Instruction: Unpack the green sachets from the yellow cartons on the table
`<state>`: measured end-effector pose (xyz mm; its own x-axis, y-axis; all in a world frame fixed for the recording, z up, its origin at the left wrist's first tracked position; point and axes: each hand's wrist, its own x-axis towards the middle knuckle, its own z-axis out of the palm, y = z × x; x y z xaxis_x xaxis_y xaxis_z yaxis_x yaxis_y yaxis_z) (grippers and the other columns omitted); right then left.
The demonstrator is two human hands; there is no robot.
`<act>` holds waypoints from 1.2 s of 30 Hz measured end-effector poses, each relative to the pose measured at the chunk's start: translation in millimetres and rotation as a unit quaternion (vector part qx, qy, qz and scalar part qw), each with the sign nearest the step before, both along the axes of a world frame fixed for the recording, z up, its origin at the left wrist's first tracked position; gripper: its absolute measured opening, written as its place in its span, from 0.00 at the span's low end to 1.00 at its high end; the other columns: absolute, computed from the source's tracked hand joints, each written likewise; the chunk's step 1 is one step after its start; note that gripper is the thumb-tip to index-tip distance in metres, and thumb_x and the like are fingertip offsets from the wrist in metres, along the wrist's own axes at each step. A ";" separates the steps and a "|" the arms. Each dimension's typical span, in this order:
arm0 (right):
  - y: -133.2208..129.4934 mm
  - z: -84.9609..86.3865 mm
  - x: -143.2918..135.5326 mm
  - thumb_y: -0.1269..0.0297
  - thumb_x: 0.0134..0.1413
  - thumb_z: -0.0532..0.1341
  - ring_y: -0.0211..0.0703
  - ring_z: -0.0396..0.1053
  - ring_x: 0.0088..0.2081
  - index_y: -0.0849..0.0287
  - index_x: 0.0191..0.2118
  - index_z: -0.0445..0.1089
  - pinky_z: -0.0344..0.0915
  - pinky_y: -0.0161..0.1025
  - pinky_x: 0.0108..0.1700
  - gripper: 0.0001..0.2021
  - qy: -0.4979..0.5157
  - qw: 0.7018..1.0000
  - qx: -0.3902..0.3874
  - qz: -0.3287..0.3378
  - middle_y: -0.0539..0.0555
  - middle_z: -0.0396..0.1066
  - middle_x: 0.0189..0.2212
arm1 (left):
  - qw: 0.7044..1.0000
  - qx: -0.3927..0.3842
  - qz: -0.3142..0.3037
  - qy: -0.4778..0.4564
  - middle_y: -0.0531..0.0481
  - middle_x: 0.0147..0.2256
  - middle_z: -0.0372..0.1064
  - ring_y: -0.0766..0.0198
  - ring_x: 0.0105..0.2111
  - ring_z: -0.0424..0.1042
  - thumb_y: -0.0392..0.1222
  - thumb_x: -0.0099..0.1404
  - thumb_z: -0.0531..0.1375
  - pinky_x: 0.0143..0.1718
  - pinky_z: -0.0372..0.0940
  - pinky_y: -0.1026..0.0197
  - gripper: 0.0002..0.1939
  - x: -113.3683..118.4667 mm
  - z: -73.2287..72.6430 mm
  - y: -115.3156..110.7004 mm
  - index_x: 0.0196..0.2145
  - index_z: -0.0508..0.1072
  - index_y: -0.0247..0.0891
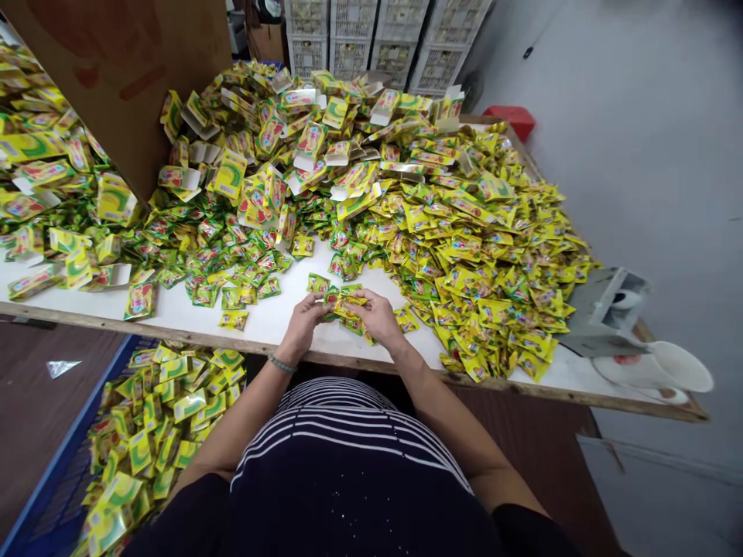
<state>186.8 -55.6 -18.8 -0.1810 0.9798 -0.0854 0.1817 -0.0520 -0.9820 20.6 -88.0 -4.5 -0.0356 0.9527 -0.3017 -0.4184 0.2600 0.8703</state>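
My left hand (306,323) and my right hand (378,317) meet over the white tabletop (279,309) near its front edge. Both are closed, with small foil packets pinched between the fingertips. A green packet (331,296) shows at my left fingers, and a yellow packet (347,304) lies against it in my right fingers. Just beyond them sits a loose green packet (317,283), and more packets lie partly hidden below the hands. To the right spreads a large heap of yellow packets (464,271); green packets (232,263) are scattered left.
Open printed cartons (310,143) pile up at the back, beside an upright cardboard sheet (121,70). A blue crate (63,472) of filled cartons stands below, left. On the right are a grey device (604,313) and a white cup-like container (667,367). White crates (351,39) stack behind.
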 end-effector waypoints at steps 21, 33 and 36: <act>-26.2 7.3 7.2 0.49 0.57 0.61 0.48 0.74 0.34 0.60 0.44 0.78 0.70 0.42 0.39 0.20 -0.140 0.989 0.045 0.027 0.56 0.80 0.37 | 0.988 0.012 -0.078 0.131 0.48 0.32 0.74 0.63 0.30 0.72 0.51 0.48 0.72 0.34 0.65 0.61 0.22 -15.3 11.0 22.7 0.36 0.74 0.35; -15.8 -25.7 49.6 0.54 0.59 0.57 0.54 0.76 0.43 0.58 0.43 0.76 0.71 0.50 0.47 0.16 -0.218 0.955 0.170 -0.104 0.61 0.79 0.41 | 0.739 -0.035 0.127 0.661 0.41 0.38 0.77 0.50 0.40 0.75 0.42 0.57 0.66 0.39 0.63 0.56 0.18 -94.8 50.1 155.5 0.46 0.71 0.37; -19.2 -11.6 56.1 0.55 0.59 0.59 0.53 0.76 0.44 0.58 0.41 0.75 0.71 0.49 0.48 0.13 -0.173 0.961 0.203 -0.077 0.60 0.78 0.40 | 0.766 0.063 0.154 0.621 0.47 0.36 0.77 0.56 0.38 0.75 0.42 0.58 0.64 0.39 0.63 0.59 0.09 -99.0 53.2 133.0 0.37 0.75 0.39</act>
